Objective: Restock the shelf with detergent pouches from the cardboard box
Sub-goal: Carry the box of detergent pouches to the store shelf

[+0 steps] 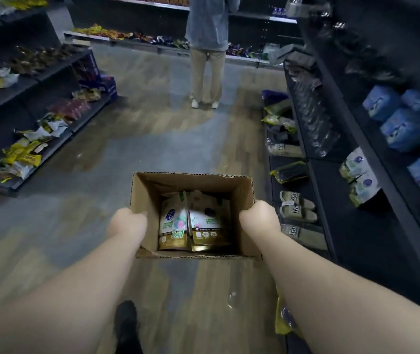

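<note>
An open brown cardboard box (152, 185) hangs in front of me above the aisle floor. Inside it lie white-and-gold detergent pouches (175, 223), several of them, one marked "3 in 1". My left hand (129, 221) grips the box's left wall, fingers curled over the rim. On the opposite wall, my right hand (258, 219) holds the box the same way. To the right stands a dark shelf (372, 154) where similar pouches (358, 177) stand on a lower level.
Blue packs (397, 123) fill the right shelf's upper level; slippers (297, 205) and bags lie on its bottom board. Snack shelves (32, 139) line the left. A person (210, 47) stands ahead in the aisle. My dark shoe (127, 325) shows below.
</note>
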Available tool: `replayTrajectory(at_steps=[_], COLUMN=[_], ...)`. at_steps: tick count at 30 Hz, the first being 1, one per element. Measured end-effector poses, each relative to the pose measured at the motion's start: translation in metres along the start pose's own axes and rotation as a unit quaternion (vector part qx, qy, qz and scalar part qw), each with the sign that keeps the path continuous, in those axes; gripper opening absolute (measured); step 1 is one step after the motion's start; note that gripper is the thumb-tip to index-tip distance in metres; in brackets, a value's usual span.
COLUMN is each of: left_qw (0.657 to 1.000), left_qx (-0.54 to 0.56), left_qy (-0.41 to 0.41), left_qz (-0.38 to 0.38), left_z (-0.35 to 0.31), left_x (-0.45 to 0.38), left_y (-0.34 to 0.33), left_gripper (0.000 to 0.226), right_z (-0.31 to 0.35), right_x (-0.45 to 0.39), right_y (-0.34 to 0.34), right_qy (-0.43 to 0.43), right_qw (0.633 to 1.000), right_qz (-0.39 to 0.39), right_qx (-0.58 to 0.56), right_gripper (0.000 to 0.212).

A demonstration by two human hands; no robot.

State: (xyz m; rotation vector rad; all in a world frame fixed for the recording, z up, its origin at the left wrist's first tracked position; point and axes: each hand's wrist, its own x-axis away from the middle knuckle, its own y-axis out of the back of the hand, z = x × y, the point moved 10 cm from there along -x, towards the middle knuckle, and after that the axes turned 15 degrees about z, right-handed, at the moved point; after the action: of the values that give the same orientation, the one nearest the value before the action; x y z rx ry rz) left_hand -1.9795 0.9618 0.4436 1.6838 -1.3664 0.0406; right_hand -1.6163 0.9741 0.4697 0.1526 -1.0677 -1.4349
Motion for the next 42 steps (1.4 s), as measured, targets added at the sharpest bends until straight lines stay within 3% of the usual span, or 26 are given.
replayTrajectory(at_steps=[3, 8, 12, 22, 28, 32, 35, 42], left_qw=[0.999, 0.987, 0.971, 0.917, 0.894, 0.885, 0.872, 0.796], left_qx=[-0.021, -0.073, -0.128, -0.232, -0.286, -0.299, -0.322, -0.388], left_qy=[-0.035, -0.095, -0.144, -0.220, -0.211, -0.221, -0.227, -0.299], left_qz=[0.035, 0.105, 0.141, 0.238, 0.272, 0.280, 0.292, 0.355], left_z=[-0.041, -0.117, -0.184, -0.295, -0.331, -0.361, -0.380, -0.423], left_x=[-0.065, -0.155, -0.192, -0.212, -0.228, -0.234, -0.237, -0.246], left_y=[-0.010, -0.016, -0.021, -0.145, -0.224, -0.251, -0.278, -0.363], left_gripper=[0.030, 0.032, 0.026, 0.028, 0.053, 0.035, 0.035, 0.032], right_z=[0.012, 0.035, 0.041, -0.044, -0.096, -0.107, -0.117, -0.132], right_x=[-0.036, -0.070, -0.086, -0.116, -0.147, -0.163, -0.169, -0.170], right_y=[0.004, 0.002, 0.008, 0.034, 0.049, 0.058, 0.059, 0.047], right_qy=[-0.046, -0.121, -0.168, -0.298, -0.346, -0.365, -0.383, -0.461], right_qw=[0.998, 0.985, 0.970, 0.907, 0.869, 0.856, 0.840, 0.774], right_qz=[-0.035, -0.094, -0.121, -0.183, -0.188, -0.193, -0.200, -0.223], right_qx=[-0.018, -0.074, -0.127, -0.237, -0.299, -0.312, -0.329, -0.372], right_gripper=[0.022, 0.007, 0.016, 0.026, 0.033, 0.032, 0.031, 0.023])
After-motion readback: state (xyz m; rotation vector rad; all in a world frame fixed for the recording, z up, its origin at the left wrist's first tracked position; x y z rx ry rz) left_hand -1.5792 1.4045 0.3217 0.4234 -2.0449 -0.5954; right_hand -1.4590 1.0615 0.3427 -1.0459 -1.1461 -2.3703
